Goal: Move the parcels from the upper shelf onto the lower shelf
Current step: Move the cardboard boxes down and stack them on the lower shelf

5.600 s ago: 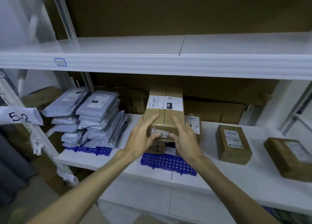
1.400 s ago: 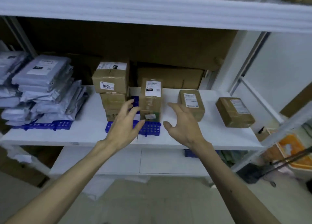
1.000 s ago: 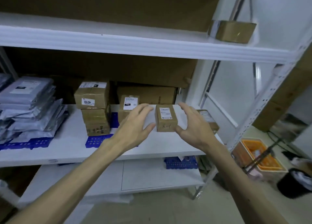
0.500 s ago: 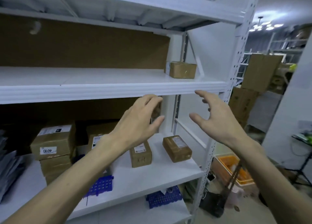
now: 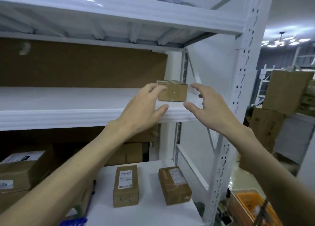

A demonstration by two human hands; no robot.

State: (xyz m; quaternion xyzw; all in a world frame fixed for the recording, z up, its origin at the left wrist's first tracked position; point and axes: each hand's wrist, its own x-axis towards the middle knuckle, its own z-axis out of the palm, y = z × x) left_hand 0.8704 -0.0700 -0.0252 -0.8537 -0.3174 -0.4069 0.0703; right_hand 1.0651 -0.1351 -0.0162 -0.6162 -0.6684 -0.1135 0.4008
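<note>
Parcel (image 5: pixel 173 93), small and brown, sits at the right end of the upper shelf (image 5: pixel 68 113). The left hand (image 5: pixel 143 110) and the right hand (image 5: pixel 210 111) reach up on each side of it, fingers spread wide and holding nothing

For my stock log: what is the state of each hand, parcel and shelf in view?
left hand, open, fingers at left side of upper parcel
right hand, open, right of it, apart
upper parcel, resting on upper shelf, not lifted
lower parcels, lying flat on lower shelf
</note>
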